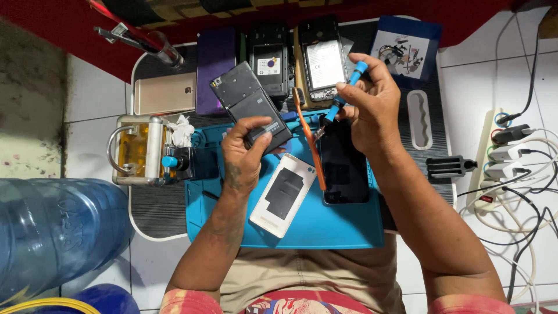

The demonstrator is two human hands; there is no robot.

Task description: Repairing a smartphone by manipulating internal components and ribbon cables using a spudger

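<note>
Your left hand [247, 152] grasps the opened dark phone [251, 106] above the blue mat [325, 227], back cover [283, 194] already off, while your right hand [372, 110] clenches the blue screwdriver [344, 93], screws remaining.

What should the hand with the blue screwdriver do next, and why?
Probably bring the blue screwdriver tip down onto the opened phone. The right hand holds the driver raised, its tip off to the side, while the left hand tilts the phone's bare back up toward it.
</note>
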